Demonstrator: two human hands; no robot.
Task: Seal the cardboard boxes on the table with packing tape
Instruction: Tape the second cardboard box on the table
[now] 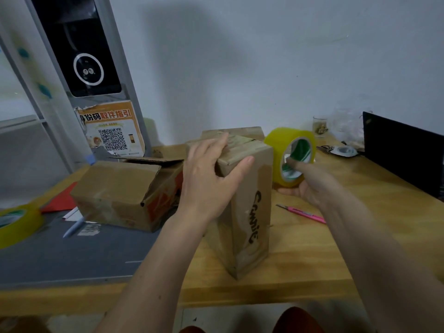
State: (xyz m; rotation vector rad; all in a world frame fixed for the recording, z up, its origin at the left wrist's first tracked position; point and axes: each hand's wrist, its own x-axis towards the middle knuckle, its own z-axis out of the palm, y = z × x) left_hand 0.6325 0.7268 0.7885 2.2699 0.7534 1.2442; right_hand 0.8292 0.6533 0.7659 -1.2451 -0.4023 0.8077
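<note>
A tall narrow cardboard box with dark handwriting on its side stands upright at the middle of the wooden table. My left hand presses on its closed top, fingers spread over the flaps and thumb on the near edge. My right hand holds a yellow roll of packing tape just right of the box top, a finger through its core. A second, lower cardboard box lies to the left with its flap open.
A pink utility knife lies right of the tall box. Another yellow tape roll, a pen and red paper are on the grey mat at left. A black laptop, keys and a glass stand at the back right.
</note>
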